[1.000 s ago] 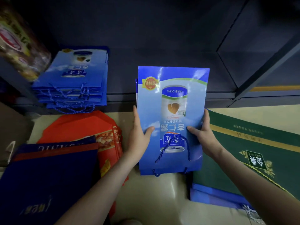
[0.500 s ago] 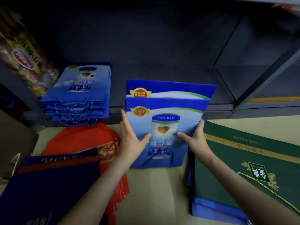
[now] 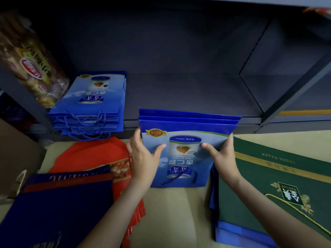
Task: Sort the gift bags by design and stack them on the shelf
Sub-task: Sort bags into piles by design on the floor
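I hold a small bundle of flat blue gift bags [image 3: 186, 138] with a can picture, in front of the dark lowest shelf [image 3: 179, 97]. My left hand [image 3: 143, 156] grips its left edge and my right hand [image 3: 221, 156] grips its right edge, thumbs on the front. The bundle's far end tilts up near the shelf's front lip. A stack of the same blue bags [image 3: 89, 102] lies on the shelf at the left, rope handles hanging over the edge.
On the floor lie red bags [image 3: 89, 154] and dark navy bags [image 3: 59, 208] at left, and a big green bag [image 3: 279, 185] over blue ones at right. A packet of snacks [image 3: 26, 61] fills the shelf's left end. A slanted metal brace [image 3: 293, 90] crosses at right.
Both hands have carried the blue bundle forward and lowered it flatter, toward the shelf lip; my grips have slid up its sides. The bags' far edges now fan apart.
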Motion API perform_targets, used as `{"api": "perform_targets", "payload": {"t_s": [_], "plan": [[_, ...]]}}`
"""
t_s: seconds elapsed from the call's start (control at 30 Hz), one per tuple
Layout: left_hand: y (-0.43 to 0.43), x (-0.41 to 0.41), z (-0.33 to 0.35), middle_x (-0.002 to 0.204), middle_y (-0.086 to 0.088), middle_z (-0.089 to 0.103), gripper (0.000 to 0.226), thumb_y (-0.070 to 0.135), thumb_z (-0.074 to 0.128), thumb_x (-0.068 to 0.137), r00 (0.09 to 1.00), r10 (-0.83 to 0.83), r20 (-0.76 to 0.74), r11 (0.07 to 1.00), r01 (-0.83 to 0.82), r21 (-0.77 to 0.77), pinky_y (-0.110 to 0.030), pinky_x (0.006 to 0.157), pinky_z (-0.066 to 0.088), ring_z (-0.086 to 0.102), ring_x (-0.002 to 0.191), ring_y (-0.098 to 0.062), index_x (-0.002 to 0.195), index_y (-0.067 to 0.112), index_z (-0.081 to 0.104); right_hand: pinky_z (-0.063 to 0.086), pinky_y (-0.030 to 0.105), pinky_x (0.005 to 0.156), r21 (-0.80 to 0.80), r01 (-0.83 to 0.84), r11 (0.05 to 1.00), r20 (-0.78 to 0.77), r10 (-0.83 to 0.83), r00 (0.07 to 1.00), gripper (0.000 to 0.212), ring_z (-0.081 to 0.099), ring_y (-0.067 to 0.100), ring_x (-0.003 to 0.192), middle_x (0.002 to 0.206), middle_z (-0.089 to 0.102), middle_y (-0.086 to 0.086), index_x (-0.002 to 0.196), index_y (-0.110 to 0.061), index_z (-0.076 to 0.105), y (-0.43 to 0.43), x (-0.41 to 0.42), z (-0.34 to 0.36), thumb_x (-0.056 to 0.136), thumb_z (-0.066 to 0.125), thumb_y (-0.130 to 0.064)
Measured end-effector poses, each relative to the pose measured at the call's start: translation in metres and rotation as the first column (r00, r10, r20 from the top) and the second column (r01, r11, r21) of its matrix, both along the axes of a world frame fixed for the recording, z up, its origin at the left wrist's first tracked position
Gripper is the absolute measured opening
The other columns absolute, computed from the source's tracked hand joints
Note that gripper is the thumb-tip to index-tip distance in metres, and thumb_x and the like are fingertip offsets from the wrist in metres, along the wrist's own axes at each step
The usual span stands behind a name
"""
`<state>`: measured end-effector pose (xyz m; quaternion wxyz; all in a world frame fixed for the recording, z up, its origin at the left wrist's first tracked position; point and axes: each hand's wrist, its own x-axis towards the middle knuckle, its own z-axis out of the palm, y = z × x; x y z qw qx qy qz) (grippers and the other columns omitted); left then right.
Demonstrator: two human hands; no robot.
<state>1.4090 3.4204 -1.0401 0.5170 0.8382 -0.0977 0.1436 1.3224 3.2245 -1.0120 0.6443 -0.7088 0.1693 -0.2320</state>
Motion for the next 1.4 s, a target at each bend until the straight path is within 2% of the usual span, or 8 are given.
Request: {"api": "perform_targets", "payload": {"t_s": [0.23, 0.4, 0.53, 0.7, 0.97, 1.13, 1.23, 1.4], "plan": [[0.004, 0.004, 0.023, 0.137, -0.003, 0.033, 0.094, 0.043, 0.077, 0.065, 0.978, -0.134, 0.162, 0.988, 0.145, -0.058, 0.001, 0.100, 0.024, 0.026, 0.126, 0.005, 0.138, 0.025, 0.020, 0.035, 0.041, 0.111, -0.287, 0.044, 0.957, 0.047, -0.031, 0.998, 0.096, 0.038, 0.008, 0.132, 0.140, 0.034, -0.007, 0.140, -0.043, 0.012, -0.021, -0.004, 0.016, 0.075, 0.078, -0.017], [0.007, 0.025, 0.035, 0.128, -0.022, 0.044, 0.074, 0.046, 0.060, 0.086, 0.840, -0.284, 0.462, 0.958, 0.237, 0.159, -0.008, 0.103, 0.027, 0.044, 0.116, -0.021, 0.140, 0.016, 0.020, 0.036, 0.040, 0.110, -0.484, 0.023, 0.875, 0.097, 0.027, 0.995, 0.107, 0.025, 0.008, 0.141, 0.149, 0.018, -0.027, 0.143, -0.054, 0.001, -0.025, -0.008, 0.025, 0.074, 0.073, -0.014], [0.002, 0.025, 0.041, 0.114, -0.007, 0.042, 0.049, 0.042, 0.060, 0.086, 0.821, -0.258, 0.510, 0.964, 0.181, 0.196, -0.023, 0.090, 0.039, 0.048, 0.098, -0.016, 0.126, 0.017, 0.046, 0.032, 0.026, 0.109, -0.602, 0.025, 0.798, 0.029, -0.010, 1.000, 0.081, 0.032, -0.002, 0.128, 0.136, 0.028, 0.000, 0.136, -0.042, 0.025, -0.023, -0.008, 0.028, 0.078, 0.073, -0.011], [-0.002, 0.022, 0.039, 0.113, -0.010, 0.038, 0.041, 0.033, 0.062, 0.084, 0.832, -0.259, 0.490, 0.966, 0.220, 0.138, -0.004, 0.097, 0.028, 0.047, 0.096, -0.017, 0.120, 0.016, 0.050, 0.030, 0.001, 0.092, -0.651, 0.105, 0.751, 0.080, -0.070, 0.994, 0.068, 0.033, -0.021, 0.111, 0.119, 0.041, 0.020, 0.127, -0.025, 0.038, -0.019, -0.005, 0.026, 0.075, 0.075, 0.001], [-0.001, 0.016, 0.044, 0.109, -0.010, 0.040, 0.041, 0.031, 0.064, 0.081, 0.844, -0.237, 0.482, 0.970, 0.230, 0.075, 0.002, 0.091, 0.029, 0.045, 0.095, -0.010, 0.116, 0.015, 0.049, 0.037, 0.029, 0.108, -0.162, -0.066, 0.985, -0.032, 0.061, 0.998, 0.102, 0.041, 0.008, 0.133, 0.146, 0.036, -0.005, 0.141, -0.051, 0.010, -0.023, -0.009, 0.017, 0.079, 0.073, 0.000], [0.015, 0.012, 0.015, 0.120, -0.025, 0.043, 0.071, 0.056, 0.047, 0.088, 0.871, -0.285, 0.399, 0.938, 0.169, 0.302, -0.028, 0.075, 0.046, 0.052, 0.094, -0.032, 0.142, 0.020, 0.018, 0.045, 0.041, 0.101, -0.159, -0.087, 0.983, -0.258, 0.044, 0.965, 0.045, 0.058, 0.008, 0.113, 0.113, 0.063, -0.013, 0.116, -0.024, 0.048, -0.022, -0.011, 0.003, 0.081, 0.070, -0.005], [0.018, 0.013, 0.003, 0.114, -0.021, 0.036, 0.071, 0.052, 0.033, 0.096, 0.857, -0.264, 0.441, 0.883, 0.032, 0.468, -0.032, 0.052, 0.051, 0.056, 0.074, -0.037, 0.152, 0.021, 0.001, 0.042, 0.035, 0.105, -0.201, -0.075, 0.977, -0.271, 0.018, 0.962, 0.060, 0.053, -0.007, 0.112, 0.119, 0.057, -0.019, 0.133, -0.021, 0.035, -0.016, -0.002, 0.014, 0.085, 0.066, -0.002], [0.010, 0.025, 0.032, 0.112, -0.031, 0.042, 0.092, 0.018, 0.067, 0.085, 0.966, -0.180, 0.186, 0.963, 0.134, 0.234, -0.030, 0.078, 0.045, 0.055, 0.094, -0.044, 0.150, 0.039, 0.005, 0.025, 0.005, 0.104, -0.408, -0.100, 0.907, -0.120, 0.055, 0.991, 0.097, 0.025, -0.019, 0.129, 0.142, 0.022, -0.034, 0.138, -0.054, -0.006, -0.007, 0.024, 0.053, 0.090, 0.059, 0.000]]}}
